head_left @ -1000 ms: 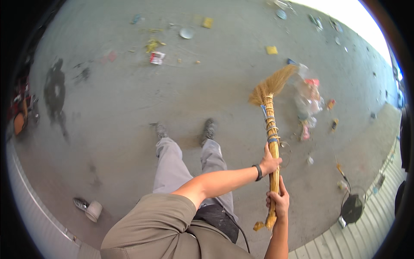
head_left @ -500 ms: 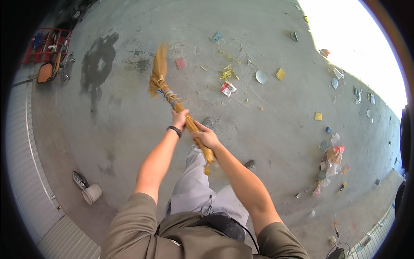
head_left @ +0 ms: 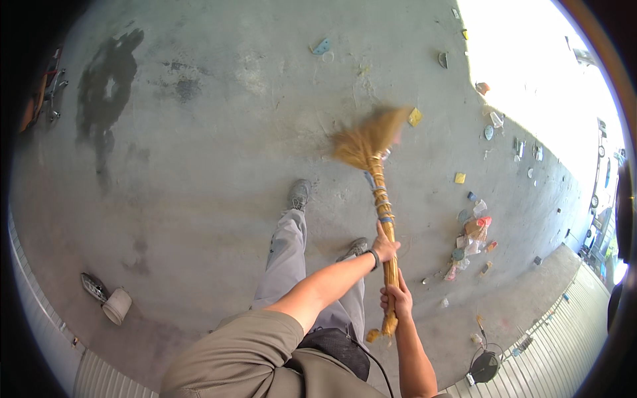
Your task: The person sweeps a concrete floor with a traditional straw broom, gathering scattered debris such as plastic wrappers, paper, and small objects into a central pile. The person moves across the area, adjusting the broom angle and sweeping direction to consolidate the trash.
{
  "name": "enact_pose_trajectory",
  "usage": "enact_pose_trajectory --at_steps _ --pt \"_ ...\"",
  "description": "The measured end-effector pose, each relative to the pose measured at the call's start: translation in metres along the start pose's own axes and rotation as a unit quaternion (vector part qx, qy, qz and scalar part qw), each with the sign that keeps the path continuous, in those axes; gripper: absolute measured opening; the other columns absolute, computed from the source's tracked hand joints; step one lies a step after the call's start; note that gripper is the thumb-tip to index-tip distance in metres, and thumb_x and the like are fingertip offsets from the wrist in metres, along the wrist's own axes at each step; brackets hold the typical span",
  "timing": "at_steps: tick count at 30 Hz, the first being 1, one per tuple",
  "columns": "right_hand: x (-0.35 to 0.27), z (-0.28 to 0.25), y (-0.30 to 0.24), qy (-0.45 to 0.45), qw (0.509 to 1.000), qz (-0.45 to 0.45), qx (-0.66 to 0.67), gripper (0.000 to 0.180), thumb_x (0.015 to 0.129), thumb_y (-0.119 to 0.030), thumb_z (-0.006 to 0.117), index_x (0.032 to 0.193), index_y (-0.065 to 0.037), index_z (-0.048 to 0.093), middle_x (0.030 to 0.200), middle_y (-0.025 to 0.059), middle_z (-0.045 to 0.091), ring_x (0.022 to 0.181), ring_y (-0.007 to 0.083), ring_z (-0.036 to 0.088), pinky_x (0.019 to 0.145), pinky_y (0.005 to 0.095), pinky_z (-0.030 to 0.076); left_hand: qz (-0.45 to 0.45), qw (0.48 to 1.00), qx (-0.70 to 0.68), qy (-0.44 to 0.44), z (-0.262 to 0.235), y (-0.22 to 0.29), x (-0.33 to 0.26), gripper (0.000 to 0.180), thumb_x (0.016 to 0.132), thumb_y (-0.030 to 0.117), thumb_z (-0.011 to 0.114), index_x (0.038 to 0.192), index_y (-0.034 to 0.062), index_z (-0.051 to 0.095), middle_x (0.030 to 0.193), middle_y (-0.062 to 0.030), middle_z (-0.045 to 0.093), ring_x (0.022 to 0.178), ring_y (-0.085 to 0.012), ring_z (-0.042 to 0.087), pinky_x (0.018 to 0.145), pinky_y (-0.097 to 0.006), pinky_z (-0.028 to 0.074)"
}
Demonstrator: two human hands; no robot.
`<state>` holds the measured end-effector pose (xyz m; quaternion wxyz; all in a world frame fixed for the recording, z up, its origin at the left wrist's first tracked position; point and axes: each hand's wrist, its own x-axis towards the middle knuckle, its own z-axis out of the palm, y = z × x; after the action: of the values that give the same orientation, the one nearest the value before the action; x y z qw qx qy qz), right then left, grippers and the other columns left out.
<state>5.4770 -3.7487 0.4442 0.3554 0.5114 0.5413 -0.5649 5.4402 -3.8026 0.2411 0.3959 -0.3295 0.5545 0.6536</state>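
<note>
Two hands on one straw broom [head_left: 380, 192]

The right hand [head_left: 399, 300] wraps its fingers around the handle's lower end; the left hand [head_left: 386, 245] curls its fingers around it higher up. A steady lower grip should let the upper one steer. The blurred bristles [head_left: 371, 139] spread beside a yellow square [head_left: 415, 117]; short, low strokes would likely scatter less. Well to the right lies a litter heap [head_left: 475, 229].

Left arm [head_left: 325, 286]: slanted forward, across toward the person's right side.
Left hand [head_left: 386, 249]: was closed in a grip, thumb pointed forward.
Right arm [head_left: 415, 355]: ran forward from the lower edge.
Right hand [head_left: 399, 298]: was curled tight, nearer the body than the left.
</note>
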Motion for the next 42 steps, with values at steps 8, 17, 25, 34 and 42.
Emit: enact_pose_trajectory --at_steps 8,17,25,34,42 --pt "-0.02 0.091 -0.065 -0.183 0.977 -0.078 -0.082 0.083 0.079 -0.002 0.061 0.155 -0.011 0.029 0.075 0.0039 0.057 0.053 0.0126 0.053 0.047 0.0253 0.043 0.177 0.945 -0.253 0.111 -0.127 0.092 -0.054 0.101 0.081 0.009 0.071 0.152 0.0034 -0.002 0.12 -0.0205 0.05 0.083 -0.0239 0.063 0.068 -0.036 0.056" --pt "0.159 0.432 -0.096 -0.358 0.932 -0.02 -0.056 0.067 0.089 -0.01 0.062 0.151 -0.021 0.039 0.078 0.0062 0.059 0.06 0.0143 0.056 0.052 0.0286 0.048 0.083 0.922 -0.26 0.274 -0.51 0.153 0.083 0.019 0.08 0.013 0.066 0.09 0.0012 0.055 0.073 -0.0108 0.06 0.066 -0.0237 0.062 0.06 -0.037 0.054" --pt "0.189 0.225 -0.066 -0.197 0.947 0.028 0.253 0.061 0.092 -0.01 0.054 0.148 -0.029 0.037 0.08 0.0071 0.053 0.059 0.0108 0.049 0.047 0.0224 0.043 0.033 0.984 0.116 0.131 -0.252 0.106 0.203 0.121 0.073 0.023 0.072 0.147 -0.0107 -0.017 0.136 -0.034 0.047 0.12 -0.0354 0.057 0.102 -0.036 0.046" --pt "0.023 0.097 -0.073 -0.067 0.994 -0.061 0.06 0.078 0.088 -0.007 0.059 0.157 -0.023 0.025 0.077 0.0057 0.056 0.055 0.0113 0.05 0.049 0.0249 0.045 0.099 0.993 -0.054 -0.034 -0.093 0.122 0.035 0.107 0.077 0.015 0.068 0.152 0.0001 -0.007 0.11 -0.0223 0.059 0.086 -0.0265 0.065 0.074 -0.036 0.056" --pt "0.07 0.166 -0.011 -0.299 0.95 0.079 -0.049 0.073 0.091 -0.014 0.065 0.154 -0.028 0.032 0.082 0.0052 0.058 0.06 0.0139 0.053 0.051 0.0287 0.046 0.081 0.935 -0.225 0.261 -0.257 0.024 -0.028 0.075 0.079 0.001 0.064 0.14 0.0106 0.02 0.103 -0.0126 0.049 0.069 -0.0215 0.061 0.057 -0.034 0.056"
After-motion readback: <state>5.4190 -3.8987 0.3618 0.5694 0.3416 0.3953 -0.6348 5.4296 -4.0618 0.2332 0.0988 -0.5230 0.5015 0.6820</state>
